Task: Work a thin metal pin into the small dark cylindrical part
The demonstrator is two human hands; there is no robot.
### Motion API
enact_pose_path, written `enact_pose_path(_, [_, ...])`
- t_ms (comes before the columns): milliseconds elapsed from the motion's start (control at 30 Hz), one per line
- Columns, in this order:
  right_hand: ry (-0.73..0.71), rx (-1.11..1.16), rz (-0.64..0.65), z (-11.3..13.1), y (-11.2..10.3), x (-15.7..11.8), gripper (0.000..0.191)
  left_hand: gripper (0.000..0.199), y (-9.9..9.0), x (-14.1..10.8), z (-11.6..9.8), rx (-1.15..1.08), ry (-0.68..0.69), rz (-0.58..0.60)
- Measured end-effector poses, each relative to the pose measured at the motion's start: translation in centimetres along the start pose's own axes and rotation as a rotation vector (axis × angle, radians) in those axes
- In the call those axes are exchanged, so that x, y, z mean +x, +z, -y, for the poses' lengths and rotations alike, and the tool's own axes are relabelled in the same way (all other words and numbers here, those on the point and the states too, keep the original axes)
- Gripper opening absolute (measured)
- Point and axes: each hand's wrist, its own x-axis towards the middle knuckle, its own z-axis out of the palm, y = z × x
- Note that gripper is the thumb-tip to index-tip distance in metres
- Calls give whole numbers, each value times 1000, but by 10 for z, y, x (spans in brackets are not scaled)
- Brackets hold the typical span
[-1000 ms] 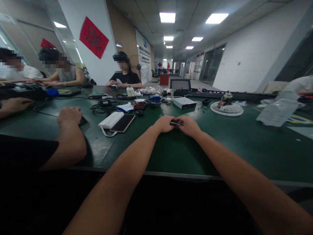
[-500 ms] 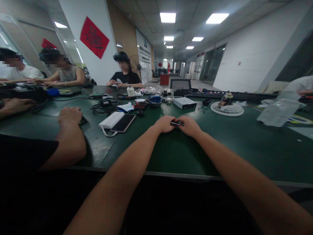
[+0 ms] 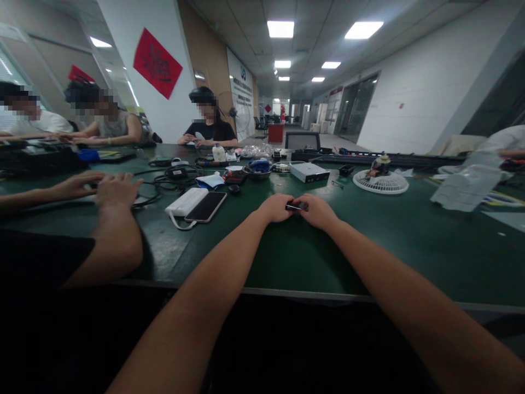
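Bare left hand (image 3: 275,208) and bare right hand (image 3: 318,212) clamp a small black oblong component (image 3: 293,207) between them; probably light, stiff; hold by its edges.

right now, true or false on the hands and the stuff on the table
The left hand and right hand both close on a small dark object: true.
A phone lies beside a white power bank: true.
The right hand grips the phone: false, the phone lies on the green table, away from both hands.
A silver box sits on the round white vented disc: false, the two stand apart on the green table.
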Motion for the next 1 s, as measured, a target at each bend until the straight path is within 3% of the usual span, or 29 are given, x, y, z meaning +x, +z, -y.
enact_pose_path(600, [70,70,-30,-10,6,3,41,28,3,0,5,-22,-7,-24])
enact_pose_path(1000, [64,85,-116,-3,2,2,45,31,-3,-1,-2,-56,-28,-81])
